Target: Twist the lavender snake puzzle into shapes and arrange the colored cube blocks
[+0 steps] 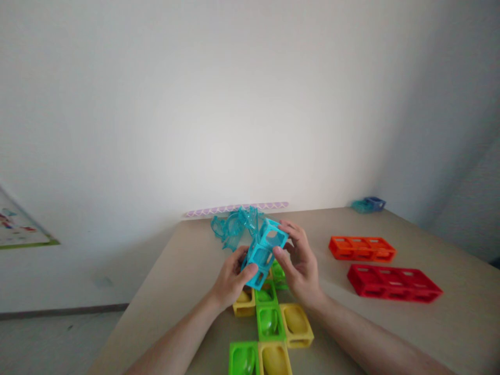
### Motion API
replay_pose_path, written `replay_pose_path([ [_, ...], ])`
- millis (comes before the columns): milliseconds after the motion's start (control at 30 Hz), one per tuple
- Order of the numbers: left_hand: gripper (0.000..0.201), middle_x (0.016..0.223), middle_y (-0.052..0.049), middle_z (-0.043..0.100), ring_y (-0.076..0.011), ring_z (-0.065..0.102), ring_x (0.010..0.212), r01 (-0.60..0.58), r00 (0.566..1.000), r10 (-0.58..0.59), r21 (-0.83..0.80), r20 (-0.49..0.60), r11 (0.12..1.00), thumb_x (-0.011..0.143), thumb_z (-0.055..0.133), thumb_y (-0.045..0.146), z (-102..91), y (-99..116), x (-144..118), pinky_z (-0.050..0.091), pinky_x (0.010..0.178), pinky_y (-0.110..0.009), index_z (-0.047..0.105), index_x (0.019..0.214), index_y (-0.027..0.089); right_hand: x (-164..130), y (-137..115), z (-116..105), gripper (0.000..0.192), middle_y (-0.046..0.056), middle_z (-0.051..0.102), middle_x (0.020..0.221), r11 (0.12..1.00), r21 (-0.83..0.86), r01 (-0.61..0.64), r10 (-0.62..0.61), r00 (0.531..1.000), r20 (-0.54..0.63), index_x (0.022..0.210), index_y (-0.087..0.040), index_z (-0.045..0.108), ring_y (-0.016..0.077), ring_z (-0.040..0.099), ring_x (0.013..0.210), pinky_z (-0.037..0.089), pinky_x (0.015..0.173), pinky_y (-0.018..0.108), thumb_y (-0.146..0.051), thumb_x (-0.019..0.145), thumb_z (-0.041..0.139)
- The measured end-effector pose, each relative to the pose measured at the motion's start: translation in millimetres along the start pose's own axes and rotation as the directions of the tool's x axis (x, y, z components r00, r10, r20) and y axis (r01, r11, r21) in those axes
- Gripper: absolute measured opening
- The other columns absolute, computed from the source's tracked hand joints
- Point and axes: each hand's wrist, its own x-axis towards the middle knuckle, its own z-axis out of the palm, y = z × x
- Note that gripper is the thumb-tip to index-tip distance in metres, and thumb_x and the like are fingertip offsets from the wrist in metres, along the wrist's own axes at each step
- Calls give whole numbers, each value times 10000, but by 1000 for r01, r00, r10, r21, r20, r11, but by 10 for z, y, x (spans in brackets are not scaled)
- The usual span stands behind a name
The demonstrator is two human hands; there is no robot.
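Note:
Both hands hold a turquoise block piece (264, 251) made of open cube cells, tilted above the table. My left hand (231, 278) grips its lower end with the thumb on its face. My right hand (300, 263) grips its upper right side with fingers curled over the top cell. Directly below the hands lies a flat layout of green blocks (267, 322) and yellow blocks (296, 325) joined together on the beige table (429, 333).
A heap of clear turquoise pieces (233, 226) lies behind the hands. An orange block row (362, 248) and a red block row (394, 282) rest at the right. A small blue and teal piece (369, 204) sits at the far right corner by the white wall.

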Motion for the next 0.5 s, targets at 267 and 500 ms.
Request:
replay_pose_path([
  [267,423,892,-41,643,-178,576,787,5,1000,-5,62,2,998,809,622,469,-24,24,-17,457,692,-257,580,1099,164,110,64,-2,348,53,672,958,931,264,-252,257,966,19,1124,-227,539,204,637,856,534,747,342,-442,862,619],
  [500,491,892,-46,638,-213,583,863,-18,997,11,85,75,996,782,650,467,-45,28,-23,450,779,-297,574,1153,154,128,194,-20,511,81,707,807,760,413,-501,520,851,75,891,-155,654,224,662,764,522,629,302,-626,883,454],
])
